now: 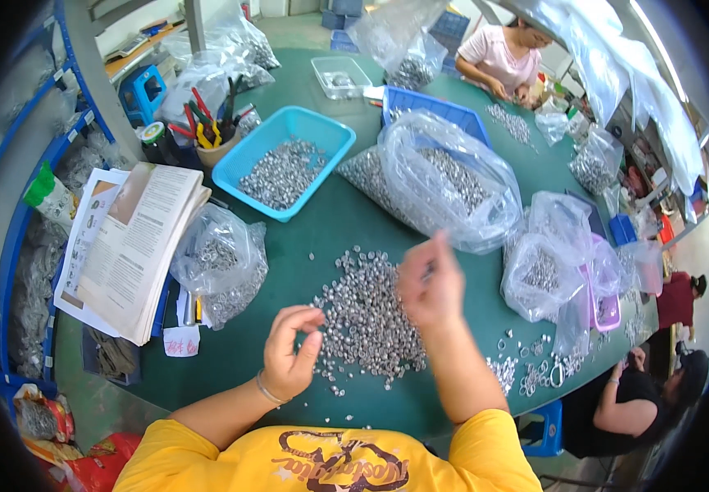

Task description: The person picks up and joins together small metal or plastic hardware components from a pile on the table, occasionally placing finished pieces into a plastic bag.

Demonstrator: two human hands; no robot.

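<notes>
A loose heap of small silver metal parts (371,320) is spread on the green table in front of me. My left hand (291,351) rests at the heap's left edge, fingers bent and thumb apart from them, with nothing visible between. Above the heap's upper right side is my right hand (432,283), blurred by motion. Its fingers are curled together, and a small dark grey spot shows among them, too smeared to name. Beyond it stands a large clear plastic bag (485,221), open at the top and full of similar metal parts.
A light blue basket (231,176) of metal parts sits farther left, near a newspaper (145,246) and a smaller bag (235,283). At right are more bags (539,279), a purple basket (608,312) and scattered rings (535,377). Co-workers sit at the far right and right.
</notes>
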